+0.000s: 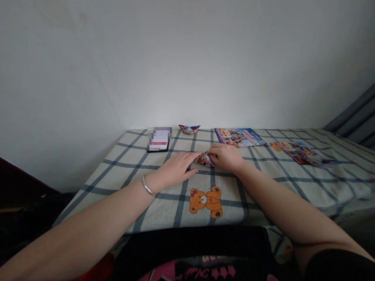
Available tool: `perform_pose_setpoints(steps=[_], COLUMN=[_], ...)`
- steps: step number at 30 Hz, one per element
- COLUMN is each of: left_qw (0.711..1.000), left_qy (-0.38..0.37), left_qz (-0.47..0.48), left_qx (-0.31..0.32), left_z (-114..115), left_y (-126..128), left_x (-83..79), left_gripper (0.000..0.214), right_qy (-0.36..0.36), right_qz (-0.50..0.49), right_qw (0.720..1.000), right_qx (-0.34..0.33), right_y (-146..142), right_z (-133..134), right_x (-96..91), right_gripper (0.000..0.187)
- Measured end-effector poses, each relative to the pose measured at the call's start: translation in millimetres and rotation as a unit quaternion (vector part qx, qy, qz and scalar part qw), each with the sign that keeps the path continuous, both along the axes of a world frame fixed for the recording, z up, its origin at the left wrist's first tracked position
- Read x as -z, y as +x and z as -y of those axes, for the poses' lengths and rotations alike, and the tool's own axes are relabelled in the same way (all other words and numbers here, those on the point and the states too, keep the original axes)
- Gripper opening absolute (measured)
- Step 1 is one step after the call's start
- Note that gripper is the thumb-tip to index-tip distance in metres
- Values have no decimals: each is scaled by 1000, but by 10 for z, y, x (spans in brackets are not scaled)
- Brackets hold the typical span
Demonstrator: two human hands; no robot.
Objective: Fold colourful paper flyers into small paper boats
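A small folded piece of colourful paper (205,159) lies on the checked cloth (263,183) between my two hands. My left hand (175,168), with a silver bangle on its wrist, lies flat with fingers stretched toward the paper, its fingertips touching the paper's left edge. My right hand (225,156) has its fingers curled and pinched on the paper's right side. Most of the paper is hidden under my fingers.
A finished paper boat (189,128) stands at the back near the wall. A phone (158,139) lies to its left. Colourful printed sheets lie at the back (238,137) and right (301,153). An orange bear (206,201) is printed on the cloth.
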State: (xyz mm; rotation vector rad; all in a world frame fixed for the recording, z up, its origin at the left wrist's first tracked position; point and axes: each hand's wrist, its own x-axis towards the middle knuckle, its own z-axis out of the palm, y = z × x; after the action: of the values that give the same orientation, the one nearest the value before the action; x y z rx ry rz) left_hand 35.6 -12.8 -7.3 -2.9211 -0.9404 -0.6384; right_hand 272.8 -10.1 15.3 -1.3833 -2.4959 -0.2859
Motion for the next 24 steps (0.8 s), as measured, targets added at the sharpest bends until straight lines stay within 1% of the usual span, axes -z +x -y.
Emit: perform_pose_setpoints(steps=[2,4,7,9,12,13,15,17,20,21,24], left_qw=[998,997,997,998,997,996,995,994,991,991,991], left_qy=[9,15,27,33,43,44,39,30,15,13,10], left_qz=[35,42,42,40,42,48,65,86,113,117,116], left_qx=[-43,-66,-50,-42,-52,-56,-58,-61,-65,-64,-64], left_z=[31,57,77,80,77,75,70,65,56,52,43], left_y=[61,116,152,144,119,113,106,105,103,101,99], left_x=[-15,-36,-60,-64,-58,-56,-52,-51,-48,-45,-33], left_gripper=[50,44,34,31,28,27,25,24,27,29,36], right_qy=[10,5,-4,0,-1,-3,-6,-10,-37,-52,-97], right_qz=[12,21,33,24,-5,-16,-39,-69,-113,-126,-156], right_qw=[1000,1000,999,1000,1000,1000,999,997,990,987,981], right_qx=[15,19,20,7,-24,-24,-5,35,81,83,58], right_y=[-88,-163,-207,-192,-148,-137,-129,-140,-177,-191,-229], right_z=[63,117,153,142,102,90,75,72,77,79,84], right_x=[-24,-47,-64,-57,-28,-19,-5,1,4,6,17], right_gripper=[28,29,28,27,24,23,23,22,19,17,12])
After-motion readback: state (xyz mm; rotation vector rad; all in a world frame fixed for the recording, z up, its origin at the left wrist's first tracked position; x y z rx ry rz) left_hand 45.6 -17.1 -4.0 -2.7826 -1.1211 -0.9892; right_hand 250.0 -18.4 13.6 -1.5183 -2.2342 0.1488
